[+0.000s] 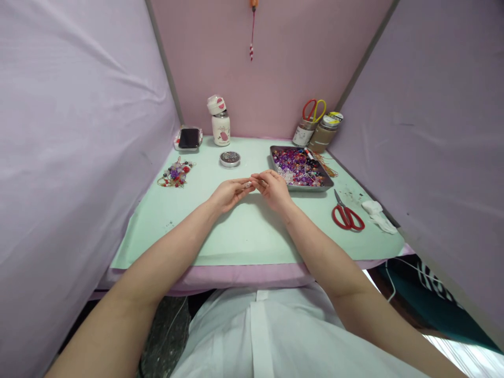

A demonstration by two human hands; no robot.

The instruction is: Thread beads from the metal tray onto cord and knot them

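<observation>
My left hand (232, 194) is closed with a few small clear beads (247, 184) between its thumb and fingers. Against its fingertips, my right hand (272, 189) pinches with thumb and forefinger; what that pinch holds is too small to make out. Both hands are above the pale green mat (244, 239). Just beyond my right hand stands a dark tray (311, 188) full of purple, red and clear beads (296, 164). A round tin (230, 159) of small dark beads sits behind my hands.
At left lies a pile of beaded strings (176, 173), with a phone (189, 138) and a white bottle (221, 126) farther back. Red-handled scissors (346, 214) and crumpled tissue (378, 215) lie at right. Two jars (304, 132) stand behind, one holding scissors (314, 109).
</observation>
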